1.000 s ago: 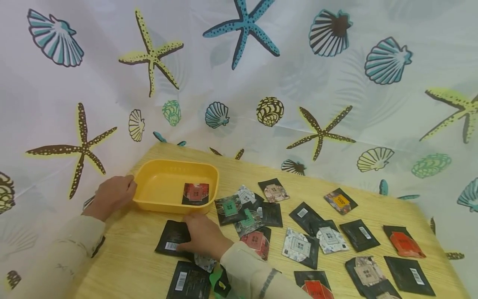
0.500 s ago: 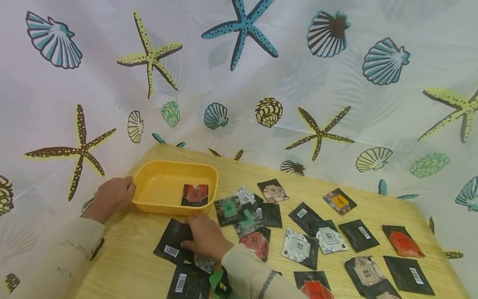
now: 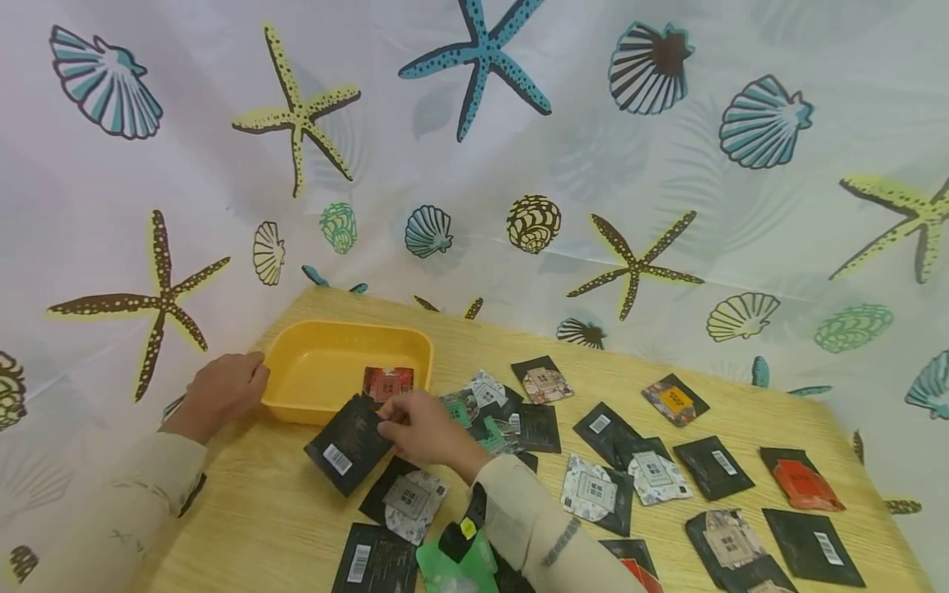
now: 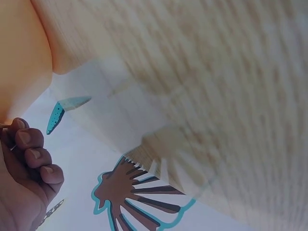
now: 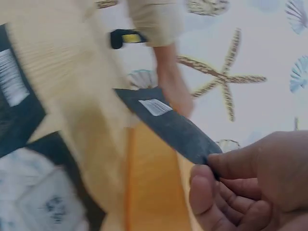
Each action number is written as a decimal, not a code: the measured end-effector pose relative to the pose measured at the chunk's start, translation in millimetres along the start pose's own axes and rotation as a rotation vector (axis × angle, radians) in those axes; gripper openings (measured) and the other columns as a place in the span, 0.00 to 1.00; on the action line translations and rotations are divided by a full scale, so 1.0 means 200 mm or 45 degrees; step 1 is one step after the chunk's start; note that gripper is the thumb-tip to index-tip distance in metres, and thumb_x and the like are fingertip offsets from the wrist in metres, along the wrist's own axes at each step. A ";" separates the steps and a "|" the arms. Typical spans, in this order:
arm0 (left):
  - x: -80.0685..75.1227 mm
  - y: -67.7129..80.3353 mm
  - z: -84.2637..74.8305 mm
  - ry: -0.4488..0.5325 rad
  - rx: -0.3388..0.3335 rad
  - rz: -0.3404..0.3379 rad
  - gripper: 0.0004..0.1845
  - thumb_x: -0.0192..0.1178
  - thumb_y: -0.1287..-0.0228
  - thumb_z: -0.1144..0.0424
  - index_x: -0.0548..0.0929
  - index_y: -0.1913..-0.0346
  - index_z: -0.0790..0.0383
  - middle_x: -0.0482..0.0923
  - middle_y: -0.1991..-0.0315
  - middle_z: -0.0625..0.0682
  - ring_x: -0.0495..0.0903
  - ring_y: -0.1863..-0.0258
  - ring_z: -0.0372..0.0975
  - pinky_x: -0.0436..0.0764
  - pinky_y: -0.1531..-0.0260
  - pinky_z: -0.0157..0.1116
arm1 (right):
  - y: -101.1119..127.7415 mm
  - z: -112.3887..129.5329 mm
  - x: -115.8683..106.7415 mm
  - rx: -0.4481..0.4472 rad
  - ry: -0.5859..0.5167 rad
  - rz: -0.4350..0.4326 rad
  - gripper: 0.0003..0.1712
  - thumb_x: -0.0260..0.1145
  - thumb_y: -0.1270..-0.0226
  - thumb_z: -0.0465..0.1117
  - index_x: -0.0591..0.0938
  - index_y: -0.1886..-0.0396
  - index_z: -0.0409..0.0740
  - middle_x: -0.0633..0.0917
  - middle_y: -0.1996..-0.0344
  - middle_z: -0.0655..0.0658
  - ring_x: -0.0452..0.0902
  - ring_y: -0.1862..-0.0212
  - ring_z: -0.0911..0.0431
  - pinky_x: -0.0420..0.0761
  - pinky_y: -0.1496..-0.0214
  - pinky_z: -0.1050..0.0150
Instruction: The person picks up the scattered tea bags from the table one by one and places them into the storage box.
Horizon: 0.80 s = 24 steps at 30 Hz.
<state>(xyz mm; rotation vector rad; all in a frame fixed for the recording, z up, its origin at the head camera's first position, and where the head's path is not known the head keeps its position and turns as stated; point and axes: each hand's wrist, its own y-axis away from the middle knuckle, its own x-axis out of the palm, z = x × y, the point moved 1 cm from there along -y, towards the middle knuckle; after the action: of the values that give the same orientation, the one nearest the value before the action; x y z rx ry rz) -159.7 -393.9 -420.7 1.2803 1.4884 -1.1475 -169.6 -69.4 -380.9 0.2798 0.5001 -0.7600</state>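
Note:
My right hand [image 3: 415, 424] pinches a black packet [image 3: 348, 443] with a barcode label by its corner and holds it lifted just in front of the yellow tray [image 3: 311, 387]. In the right wrist view the same black packet [image 5: 168, 122] sticks out from my right hand [image 5: 226, 178], held between thumb and fingers. My left hand [image 3: 222, 387] rests against the tray's left rim with its fingers curled; the left wrist view shows those fingers [image 4: 33, 154] beside the tray's wall [image 4: 21, 57]. One red packet [image 3: 389, 383] lies inside the tray.
Several packets, black, red, green and patterned, lie scattered over the wooden table [image 3: 252, 519] to the right of the tray. A patterned packet [image 3: 411, 498] lies where the black one lay. A shell-and-starfish curtain [image 3: 474, 165] surrounds the table closely.
My right hand has picked the black barcode packet off the table and lifted it toward the tray, uncovering a patterned packet beneath. The left hand has stayed at the tray's rim.

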 end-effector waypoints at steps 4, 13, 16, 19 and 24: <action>0.00 -0.01 0.00 -0.005 -0.019 0.025 0.17 0.37 0.26 0.61 0.67 0.75 0.59 0.59 0.80 0.50 0.64 0.78 0.43 0.63 0.73 0.39 | -0.05 0.00 -0.06 0.102 -0.314 -0.216 0.08 0.62 0.30 0.32 0.82 0.56 0.32 0.85 0.67 0.35 0.86 0.71 0.47 0.86 0.68 0.62; 0.01 0.00 0.00 0.002 -0.001 0.021 0.17 0.37 0.26 0.61 0.66 0.75 0.59 0.60 0.81 0.51 0.65 0.77 0.44 0.65 0.72 0.41 | -0.19 -0.06 -0.05 0.303 -0.406 -0.435 0.15 0.60 0.30 0.31 0.81 0.46 0.30 0.85 0.60 0.37 0.86 0.71 0.57 0.86 0.64 0.65; 0.01 0.01 0.00 0.000 0.005 0.025 0.17 0.38 0.27 0.62 0.65 0.76 0.59 0.60 0.81 0.51 0.64 0.78 0.44 0.65 0.73 0.41 | -0.23 -0.06 -0.02 0.331 -0.304 -0.431 0.15 0.60 0.30 0.31 0.82 0.46 0.31 0.87 0.62 0.38 0.87 0.72 0.57 0.85 0.66 0.67; 0.01 0.01 0.00 -0.015 0.004 0.027 0.16 0.38 0.27 0.62 0.65 0.76 0.59 0.59 0.81 0.51 0.64 0.78 0.44 0.64 0.73 0.40 | -0.25 -0.05 0.01 0.319 -0.207 -0.387 0.16 0.60 0.30 0.31 0.81 0.45 0.32 0.88 0.60 0.38 0.88 0.68 0.54 0.85 0.65 0.66; 0.00 0.00 -0.01 -0.025 0.019 0.001 0.17 0.38 0.27 0.62 0.65 0.77 0.59 0.59 0.82 0.50 0.62 0.79 0.43 0.61 0.75 0.38 | -0.25 -0.05 0.02 0.221 -0.089 -0.289 0.21 0.61 0.32 0.28 0.79 0.40 0.32 0.87 0.51 0.37 0.88 0.53 0.50 0.85 0.59 0.65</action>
<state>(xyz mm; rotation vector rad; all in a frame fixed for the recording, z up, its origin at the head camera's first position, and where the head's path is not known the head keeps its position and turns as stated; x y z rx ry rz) -159.5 -392.6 -419.4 1.2762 1.4675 -1.1694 -205.9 -103.4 -394.5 0.3603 0.4040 -1.0336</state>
